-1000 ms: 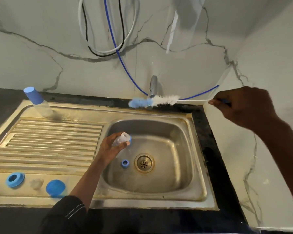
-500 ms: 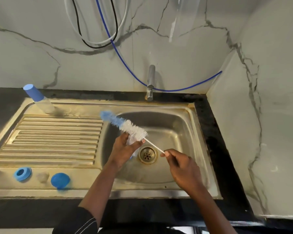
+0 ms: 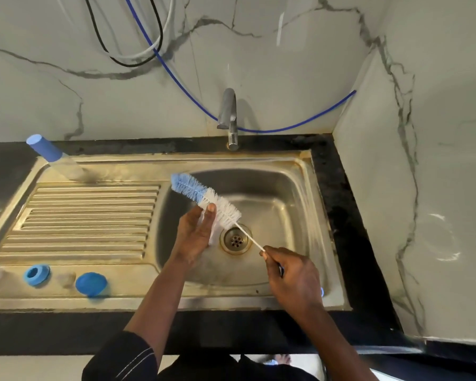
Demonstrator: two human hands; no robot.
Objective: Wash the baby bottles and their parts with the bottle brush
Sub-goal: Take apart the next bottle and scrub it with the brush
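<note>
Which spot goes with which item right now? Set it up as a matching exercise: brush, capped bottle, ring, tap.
Things:
1. bottle brush
2. blue-capped bottle
3. blue ring
4. tap

Places:
a. behind the basin
b. near edge of the drainboard
c. over the basin
d. far left corner of the drainboard

Pairs: 1-c; 2-d; 3-b; 4-a

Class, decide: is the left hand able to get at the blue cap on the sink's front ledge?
Probably yes: nothing blocks the way to the blue cap, but the left hand grips a clear bottle part.
</note>
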